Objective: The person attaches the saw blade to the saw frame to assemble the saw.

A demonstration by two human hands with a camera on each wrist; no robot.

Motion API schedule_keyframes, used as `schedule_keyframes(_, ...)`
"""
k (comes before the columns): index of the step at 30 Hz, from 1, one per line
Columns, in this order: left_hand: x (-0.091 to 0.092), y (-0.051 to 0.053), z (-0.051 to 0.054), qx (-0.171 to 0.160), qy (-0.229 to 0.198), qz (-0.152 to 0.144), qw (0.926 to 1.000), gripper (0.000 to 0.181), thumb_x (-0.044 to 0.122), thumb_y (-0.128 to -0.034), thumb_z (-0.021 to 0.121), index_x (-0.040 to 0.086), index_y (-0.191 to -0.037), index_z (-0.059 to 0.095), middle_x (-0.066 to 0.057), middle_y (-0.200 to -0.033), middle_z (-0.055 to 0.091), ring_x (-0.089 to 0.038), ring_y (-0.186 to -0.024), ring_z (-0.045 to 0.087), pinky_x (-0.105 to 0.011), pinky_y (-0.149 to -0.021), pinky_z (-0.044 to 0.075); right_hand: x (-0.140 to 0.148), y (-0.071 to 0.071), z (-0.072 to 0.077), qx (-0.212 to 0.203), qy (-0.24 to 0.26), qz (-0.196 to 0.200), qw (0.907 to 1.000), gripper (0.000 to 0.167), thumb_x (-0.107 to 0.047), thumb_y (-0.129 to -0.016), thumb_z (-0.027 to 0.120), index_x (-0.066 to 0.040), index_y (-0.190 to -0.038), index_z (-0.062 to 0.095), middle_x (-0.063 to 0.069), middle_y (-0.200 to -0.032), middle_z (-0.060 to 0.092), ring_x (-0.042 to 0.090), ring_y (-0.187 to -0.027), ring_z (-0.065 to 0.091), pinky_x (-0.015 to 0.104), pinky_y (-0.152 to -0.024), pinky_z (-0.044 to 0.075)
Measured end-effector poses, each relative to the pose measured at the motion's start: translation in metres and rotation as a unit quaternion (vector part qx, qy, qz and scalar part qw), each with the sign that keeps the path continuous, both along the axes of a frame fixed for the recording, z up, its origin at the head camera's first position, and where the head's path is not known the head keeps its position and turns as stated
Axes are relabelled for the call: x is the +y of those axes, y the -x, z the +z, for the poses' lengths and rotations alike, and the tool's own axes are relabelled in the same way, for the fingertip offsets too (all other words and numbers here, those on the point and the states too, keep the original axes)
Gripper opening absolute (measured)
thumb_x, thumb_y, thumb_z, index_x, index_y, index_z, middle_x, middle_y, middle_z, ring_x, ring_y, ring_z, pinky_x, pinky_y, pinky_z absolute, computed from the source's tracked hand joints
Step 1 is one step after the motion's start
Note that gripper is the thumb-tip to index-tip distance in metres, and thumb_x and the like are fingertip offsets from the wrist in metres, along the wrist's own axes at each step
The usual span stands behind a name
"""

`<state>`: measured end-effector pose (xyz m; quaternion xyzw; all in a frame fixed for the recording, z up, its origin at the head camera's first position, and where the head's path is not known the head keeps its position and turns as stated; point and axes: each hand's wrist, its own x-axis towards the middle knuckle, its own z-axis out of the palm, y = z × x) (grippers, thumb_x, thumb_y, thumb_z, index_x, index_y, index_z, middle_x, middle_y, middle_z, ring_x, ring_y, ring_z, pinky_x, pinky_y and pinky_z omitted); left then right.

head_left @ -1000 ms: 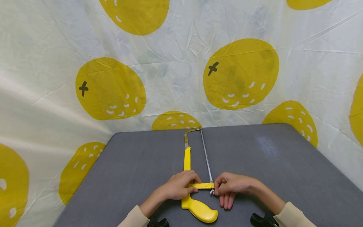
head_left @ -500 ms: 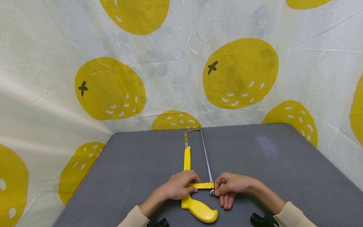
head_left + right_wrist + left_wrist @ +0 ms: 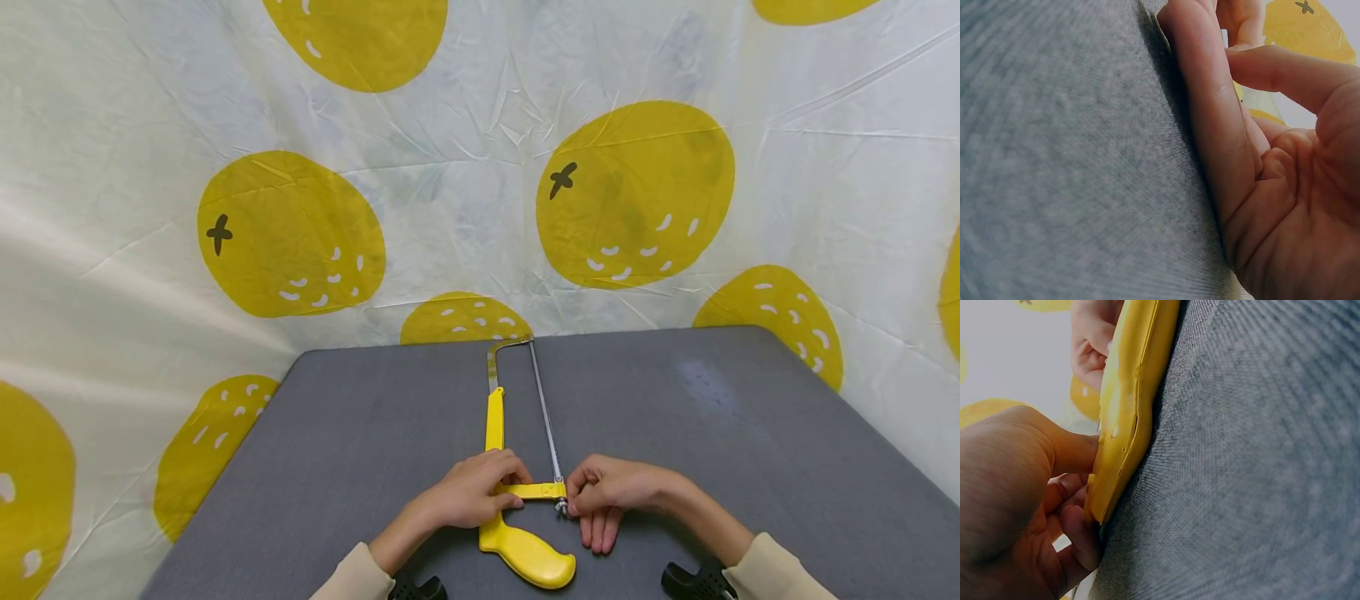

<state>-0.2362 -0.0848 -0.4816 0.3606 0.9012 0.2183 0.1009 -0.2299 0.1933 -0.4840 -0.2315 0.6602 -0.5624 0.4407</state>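
A hacksaw with a yellow frame (image 3: pixel 495 421) and a thin grey blade (image 3: pixel 545 408) lies on the grey table, its yellow handle (image 3: pixel 528 557) towards the person. The left hand (image 3: pixel 480 489) grips the frame where the short yellow crossbar (image 3: pixel 534 492) meets it; the left wrist view shows this hand (image 3: pixel 1016 487) with thumb and fingers against the yellow body (image 3: pixel 1125 406). At the crossbar's right end, the thumb and forefinger of the right hand (image 3: pixel 611 492) pinch at a small metal wing nut (image 3: pixel 562 507). Its other fingers rest on the table, seen in the right wrist view (image 3: pixel 1216 119).
The grey tabletop (image 3: pixel 360 433) reaches back to a pale cloth (image 3: pixel 457 208) printed with yellow fruit shapes, which hangs behind and at the sides. The saw's far end lies by the table's back edge. Black wrist straps (image 3: pixel 697 581) show at the bottom.
The small wing nut's wings appear at a slightly different angle. Both hands and the saw otherwise keep their places.
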Motion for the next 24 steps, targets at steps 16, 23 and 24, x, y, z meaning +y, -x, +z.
schedule_keyframes(16,-0.0018,-0.0014,0.0011,-0.001,-0.001,0.000,1.0000,0.015,0.031,-0.0977,0.072,0.033,-0.112,0.067,0.017,-0.099,0.059,0.003,-0.089,0.052,-0.020,-0.078,0.044,-0.0019,0.0007,-0.0033,-0.003,-0.010,-0.022,0.9997,0.009,-0.007,-0.096,0.061,0.001,-0.096,0.064,0.009,-0.073,0.075,0.012,-0.059,0.073,0.027,-0.054,0.058)
schedule_keyframes(23,-0.0011,-0.0012,0.0020,0.001,-0.001,0.001,1.0000,0.015,0.031,-0.0977,0.072,0.033,-0.112,0.067,0.017,-0.100,0.059,0.003,-0.089,0.053,-0.020,-0.078,0.044,-0.0010,0.0001,-0.0007,0.002,-0.004,-0.015,0.9999,0.010,-0.005,-0.096,0.056,0.003,-0.097,0.063,0.009,-0.074,0.074,0.012,-0.059,0.073,0.027,-0.055,0.059)
schedule_keyframes(24,-0.0010,-0.0011,0.0022,0.001,-0.002,0.001,1.0000,0.015,0.031,-0.0978,0.072,0.033,-0.112,0.067,0.017,-0.100,0.059,0.004,-0.089,0.053,-0.020,-0.079,0.044,-0.0010,0.0000,-0.0001,0.002,-0.003,-0.014,0.9999,0.010,-0.004,-0.096,0.056,0.003,-0.098,0.063,0.009,-0.074,0.074,0.012,-0.059,0.073,0.027,-0.055,0.059)
